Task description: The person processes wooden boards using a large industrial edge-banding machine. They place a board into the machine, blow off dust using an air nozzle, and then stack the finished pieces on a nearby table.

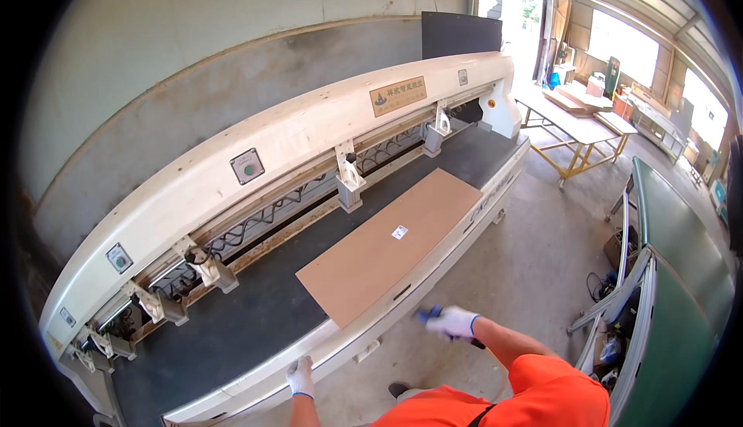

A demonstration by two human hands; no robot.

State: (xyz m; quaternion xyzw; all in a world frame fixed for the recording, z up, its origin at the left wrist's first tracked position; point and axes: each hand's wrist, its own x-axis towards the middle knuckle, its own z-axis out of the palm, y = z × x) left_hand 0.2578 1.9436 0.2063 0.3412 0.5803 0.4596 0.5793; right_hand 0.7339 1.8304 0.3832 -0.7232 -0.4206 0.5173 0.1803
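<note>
It's an industrial workshop. Long white machine (pixel 309 137) w/ flat black bed (pixel 232 334), grey concrete flr (pixel 534 257) & yellow-framed worktable (pixel 571 125) show it

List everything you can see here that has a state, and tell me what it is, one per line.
White machine: standing; powered or not, I can't tell.
Brown board: lying flat on the machine's dark bed.
White label: on the board, facing up.
Left hand: gloved, on the machine's front edge.
Right hand: gloved, blurred, closed around a blue-and-black item.
Doorway: open, bright.
</note>
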